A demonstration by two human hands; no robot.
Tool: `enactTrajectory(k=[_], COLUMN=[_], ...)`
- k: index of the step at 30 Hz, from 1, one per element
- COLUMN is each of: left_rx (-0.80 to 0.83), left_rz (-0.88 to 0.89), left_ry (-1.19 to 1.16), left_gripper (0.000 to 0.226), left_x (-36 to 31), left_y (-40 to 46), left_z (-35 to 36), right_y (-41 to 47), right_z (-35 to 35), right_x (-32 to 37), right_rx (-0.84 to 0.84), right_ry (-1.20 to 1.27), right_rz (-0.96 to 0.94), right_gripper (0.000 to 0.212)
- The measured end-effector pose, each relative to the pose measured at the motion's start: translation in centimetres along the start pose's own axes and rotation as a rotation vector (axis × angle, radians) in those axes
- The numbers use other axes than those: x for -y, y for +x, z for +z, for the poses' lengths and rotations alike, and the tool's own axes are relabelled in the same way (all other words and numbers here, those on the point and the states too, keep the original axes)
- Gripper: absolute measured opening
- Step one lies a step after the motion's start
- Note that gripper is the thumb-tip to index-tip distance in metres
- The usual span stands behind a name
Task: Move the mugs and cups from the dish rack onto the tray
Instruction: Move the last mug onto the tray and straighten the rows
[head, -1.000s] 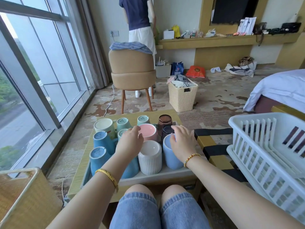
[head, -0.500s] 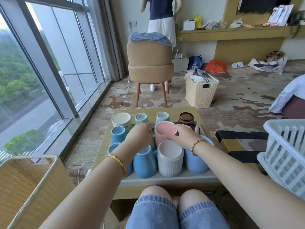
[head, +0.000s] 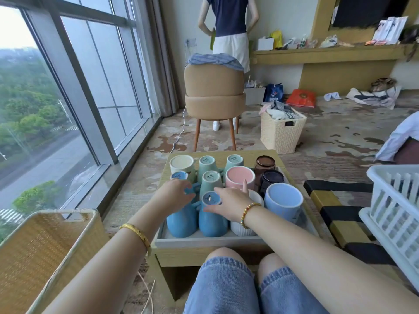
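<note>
Big windows light the low worktop [head: 275,155] where the tray [head: 204,241] is packed with upside-down mugs — the left hand [head: 175,193] holds a blue mug [head: 181,215], the right hand [head: 229,206] lies flat, fingers apart, on another blue mug [head: 213,217] — so nudge gently, never knocking neighbours.

Looks like a hotel room or bedroom: patterned carpet [head: 340,137], full-height windows [head: 68,87], bed corner [head: 399,141], laundry basket [head: 281,130], 1 upholstered chair [head: 214,91].
</note>
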State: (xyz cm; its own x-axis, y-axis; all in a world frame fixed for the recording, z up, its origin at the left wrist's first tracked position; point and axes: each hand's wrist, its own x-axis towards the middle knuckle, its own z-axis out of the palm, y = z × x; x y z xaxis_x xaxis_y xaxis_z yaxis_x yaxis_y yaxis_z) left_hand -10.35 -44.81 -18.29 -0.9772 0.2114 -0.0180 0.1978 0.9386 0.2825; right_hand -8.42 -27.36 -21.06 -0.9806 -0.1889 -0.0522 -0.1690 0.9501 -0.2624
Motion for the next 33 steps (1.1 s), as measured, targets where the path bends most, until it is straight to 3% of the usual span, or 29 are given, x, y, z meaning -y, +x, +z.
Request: enactTrajectory(k=[3,6,10,13,20,25,33], left_rx=[0.006,-0.052,-0.168,-0.219,-0.003,-0.073,-0.117], left_rz=[0.037,0.034,-0.063,-0.091,-0.129,-0.143,-0.158], left_ry=[0.017,-0.001,-0.034,-0.078,-0.028,-0.066,-0.096], left_gripper=[0.041,0.047,0.058,0.057,0.068,0.051,0.054], left_x=[0.5,1.1,2.0,2.3,2.7,3.3,3.6], left_y=[-0.7,-0.6,0.4,1.7,4.6,5.2,5.4], left_z=[0.4,0.7,0.4,0.0,0.5,1.7,2.2], right_y=[0.1,1.0,3.0,4.4,7.8,8.9,8.9], right_z=[-0.1,-1.0,-1.3,-1.2,-0.7,-1.1,-1.0], right_x=[0.4,0.2,-0.3,-0.1,0.2,0.2,0.5], right_rx=[-0.041,-0.226,-0.255,-0.195,-0.059,-0.005,-0.049], right_ry=[0.117,0.353,0.059,-0.048,-0.212,-0.205,-0.191], right_rz=[0.015,0.076,0.069,0.073,0.085,0.052,0.001], right_gripper=[0.061,0.045,0.029,0.033,0.061,0.061,0.059])
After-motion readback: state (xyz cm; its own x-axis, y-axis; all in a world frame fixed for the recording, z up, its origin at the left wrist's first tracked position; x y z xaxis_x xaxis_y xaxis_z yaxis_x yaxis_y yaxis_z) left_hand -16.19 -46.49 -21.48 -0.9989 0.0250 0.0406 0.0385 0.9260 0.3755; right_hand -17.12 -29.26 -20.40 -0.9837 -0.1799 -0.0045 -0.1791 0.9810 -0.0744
